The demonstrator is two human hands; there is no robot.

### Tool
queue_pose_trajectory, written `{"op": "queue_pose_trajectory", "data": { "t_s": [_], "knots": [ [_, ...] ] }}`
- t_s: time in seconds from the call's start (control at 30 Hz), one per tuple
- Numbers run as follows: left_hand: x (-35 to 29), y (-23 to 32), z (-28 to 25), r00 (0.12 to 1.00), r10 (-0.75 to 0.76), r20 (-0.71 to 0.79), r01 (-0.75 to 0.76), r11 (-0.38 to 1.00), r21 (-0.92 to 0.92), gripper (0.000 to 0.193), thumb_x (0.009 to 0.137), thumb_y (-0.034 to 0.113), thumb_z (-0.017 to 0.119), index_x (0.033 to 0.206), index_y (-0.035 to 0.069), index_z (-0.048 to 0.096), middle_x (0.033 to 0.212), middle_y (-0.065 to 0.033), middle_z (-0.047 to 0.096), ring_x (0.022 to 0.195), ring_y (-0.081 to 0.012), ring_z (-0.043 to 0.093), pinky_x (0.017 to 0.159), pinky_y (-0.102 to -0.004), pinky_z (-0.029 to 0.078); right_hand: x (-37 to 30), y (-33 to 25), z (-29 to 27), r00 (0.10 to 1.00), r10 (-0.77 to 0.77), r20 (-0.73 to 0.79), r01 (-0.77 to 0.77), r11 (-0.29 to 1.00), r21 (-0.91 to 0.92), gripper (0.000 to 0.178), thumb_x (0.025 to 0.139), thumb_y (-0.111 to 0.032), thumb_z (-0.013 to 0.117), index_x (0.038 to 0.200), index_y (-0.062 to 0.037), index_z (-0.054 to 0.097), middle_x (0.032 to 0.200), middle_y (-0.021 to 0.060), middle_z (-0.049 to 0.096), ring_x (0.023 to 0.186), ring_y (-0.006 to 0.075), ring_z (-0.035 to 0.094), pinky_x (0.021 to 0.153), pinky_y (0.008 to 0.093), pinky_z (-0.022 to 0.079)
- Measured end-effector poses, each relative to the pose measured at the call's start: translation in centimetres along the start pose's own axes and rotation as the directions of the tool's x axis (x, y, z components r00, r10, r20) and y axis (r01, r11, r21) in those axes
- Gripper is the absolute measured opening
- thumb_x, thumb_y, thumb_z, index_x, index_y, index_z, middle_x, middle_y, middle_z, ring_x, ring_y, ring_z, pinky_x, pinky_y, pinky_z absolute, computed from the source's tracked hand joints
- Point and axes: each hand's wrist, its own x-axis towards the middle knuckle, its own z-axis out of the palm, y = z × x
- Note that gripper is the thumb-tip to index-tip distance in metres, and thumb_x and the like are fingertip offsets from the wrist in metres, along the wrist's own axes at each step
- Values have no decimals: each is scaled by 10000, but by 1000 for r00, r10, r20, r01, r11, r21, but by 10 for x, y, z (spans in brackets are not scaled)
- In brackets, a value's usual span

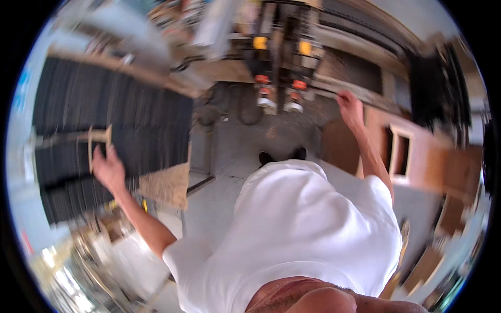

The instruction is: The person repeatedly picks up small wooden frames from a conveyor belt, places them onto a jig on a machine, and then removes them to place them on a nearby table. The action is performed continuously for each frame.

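Observation:
My left hand (108, 168) reaches out to the left, its fingers apart, over the near end of a small light wooden frame (109, 136). Blur hides how far the fingertips touch the frame. Beneath both lies a broad bed of dark, ribbed strips (151, 122) with a pale wooden edge. Ahead to the right, my right hand (350, 108) hangs in the air with its fingers curled in. Nothing shows in it. A machine's rail is just beyond that hand, and a brown board (339, 145) is below it.
Ahead stands a machine with two dark heads (264, 78) carrying yellow and orange parts. On the right, a reddish-brown bench (430, 156) bears a pale rectangular frame (402, 155). A light wooden panel (167, 185) juts out at the left. My shoes (299, 153) stand on grey floor (250, 133).

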Motion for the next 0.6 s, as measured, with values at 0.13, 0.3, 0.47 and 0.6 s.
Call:
{"op": "queue_pose_trajectory", "data": {
  "t_s": [0.13, 0.3, 0.47, 0.6],
  "knots": [
    [-29, 64, 12, 957, -121, -265, 10, 923, -384, 408, 963, 250, 588, 1231, -57, 579, 1223, -219, 615, 1109, -318, 611, 915, -380, 504, -23, -3, -84, 984, 14, -178, -74, 939, -335, 256, 830, -148, 683, 1058, -53, 616, 1000, 153, 664, 936, 330, 637, 794, 418, 510],
    [-64, 211, 76, 996, 88, 5, -46, 566, -823, 305, 974, 179, 578, 1186, -39, 602, 1136, -129, 657, 1022, -193, 616, 884, -315, 490, -78, 55, -171, 957, 12, -291, -213, 709, -672, 361, 790, -211, 689, 1099, -53, 587, 1055, 164, 633, 998, 371, 588, 865, 461, 468],
    [-100, 328, 119, 854, 379, 356, 174, 436, -883, 335, 960, 137, 590, 1249, -28, 561, 1168, -134, 650, 1082, -208, 613, 946, -306, 468, -147, 73, -183, 886, 160, -435, -435, 613, -660, 329, 783, -212, 676, 1063, -68, 583, 1011, 165, 639, 987, 370, 594, 840, 465, 470],
    [-88, 392, 143, 763, 528, 373, 227, 321, -919, 355, 952, 143, 601, 1259, -29, 553, 1184, -150, 646, 1094, -210, 618, 952, -308, 474, -179, 83, -186, 816, 314, -486, -561, 636, -531, 233, 819, -193, 655, 1024, -103, 589, 906, 163, 652, 889, 380, 621, 763, 470, 481]
  ]
}}
